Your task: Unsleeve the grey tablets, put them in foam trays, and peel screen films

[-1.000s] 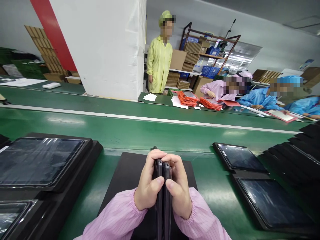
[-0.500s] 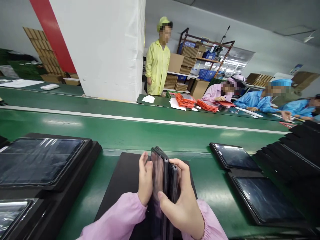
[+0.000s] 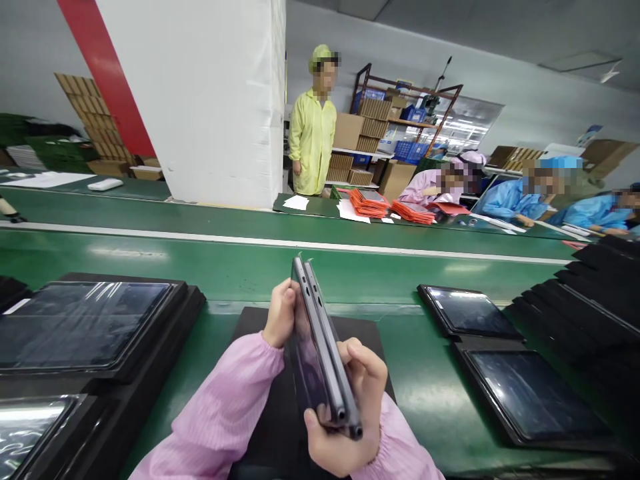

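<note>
Two dark tablets are held up on edge, face to face or back to back. The left tablet [image 3: 311,363] shows its glossy screen, and the right tablet [image 3: 327,333] shows mostly its grey rim with ports. My left hand [image 3: 280,315] is closed at the far left side of the pair, its fingertips partly hidden. My right hand [image 3: 355,427] is wrapped round the near end, thumb on the left side and fingers bent on the right. Below them lies a black foam board [image 3: 267,427] on the green belt.
To the left, a large tablet [image 3: 90,327] lies in a black foam tray [image 3: 187,313]. On the right are a smaller tablet [image 3: 470,311], another tablet [image 3: 535,393] and a stack of black foam trays [image 3: 590,307]. Co-workers sit across the line; a person in yellow [image 3: 313,140] stands.
The tablet pair has turned and tipped, so its long port edge now faces up. My right hand has moved down round the near end; my left hand has closed in at the far end.
</note>
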`<move>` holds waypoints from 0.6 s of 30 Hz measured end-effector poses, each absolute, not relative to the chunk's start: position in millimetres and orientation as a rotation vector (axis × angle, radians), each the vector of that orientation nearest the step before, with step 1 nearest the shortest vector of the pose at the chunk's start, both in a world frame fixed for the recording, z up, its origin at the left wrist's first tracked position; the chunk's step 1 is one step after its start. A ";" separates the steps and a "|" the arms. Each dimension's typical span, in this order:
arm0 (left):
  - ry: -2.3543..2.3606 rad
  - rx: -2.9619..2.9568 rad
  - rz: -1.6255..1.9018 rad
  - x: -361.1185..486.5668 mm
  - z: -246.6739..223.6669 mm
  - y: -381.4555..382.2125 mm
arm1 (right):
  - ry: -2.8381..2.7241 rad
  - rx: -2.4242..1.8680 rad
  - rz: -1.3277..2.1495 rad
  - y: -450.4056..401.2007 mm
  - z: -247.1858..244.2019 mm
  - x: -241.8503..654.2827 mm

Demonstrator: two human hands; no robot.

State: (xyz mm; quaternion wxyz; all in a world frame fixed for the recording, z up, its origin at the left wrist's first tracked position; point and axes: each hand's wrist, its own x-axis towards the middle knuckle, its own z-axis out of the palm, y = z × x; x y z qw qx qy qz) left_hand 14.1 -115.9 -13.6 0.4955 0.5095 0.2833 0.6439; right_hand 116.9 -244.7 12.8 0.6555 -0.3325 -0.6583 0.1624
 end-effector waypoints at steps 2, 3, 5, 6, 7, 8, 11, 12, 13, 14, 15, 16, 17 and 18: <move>0.648 1.305 1.581 9.3 -11.5 -99.3 | -1.539 -0.743 0.348 -236.6 -1.1 115.2; 0.637 1.334 1.590 8.3 -13.2 -92.8 | -1.560 -0.752 0.355 -232.4 -7.5 115.5; 0.628 1.369 1.610 8.1 -20.3 -84.2 | -1.567 -0.789 0.412 -225.2 -18.2 118.1; 0.626 1.376 1.622 8.7 -24.8 -81.7 | -1.559 -0.813 0.455 -222.4 -22.3 120.0; 0.625 1.379 1.633 9.4 -29.1 -80.1 | -1.553 -0.827 0.493 -220.1 -25.7 122.2; 0.623 1.382 1.640 10.0 -32.7 -79.3 | -1.550 -0.834 0.523 -218.2 -28.7 124.4; 0.612 1.396 1.634 9.7 -38.4 -78.6 | -1.566 -0.808 0.568 -213.4 -38.2 130.7; 0.607 1.401 1.625 8.7 -38.7 -78.6 | -1.567 -0.792 0.573 -211.8 -42.1 132.5; 0.602 1.406 1.614 7.3 -38.8 -78.6 | -1.566 -0.777 0.578 -210.1 -46.5 134.0; 0.599 1.412 1.600 5.7 -38.7 -78.6 | -1.560 -0.768 0.585 -208.3 -51.2 135.3; 0.596 1.418 1.582 4.0 -38.7 -78.6 | -1.549 -0.760 0.589 -206.5 -56.1 136.3; 0.593 1.426 1.560 2.3 -38.9 -78.6 | -1.527 -0.756 0.590 -204.8 -61.1 137.1; 0.590 1.435 1.538 1.0 -39.1 -78.7 | -1.500 -0.758 0.595 -203.2 -66.0 137.6; 0.586 1.443 1.520 0.1 -39.5 -78.9 | -1.468 -0.765 0.600 -201.8 -70.7 137.8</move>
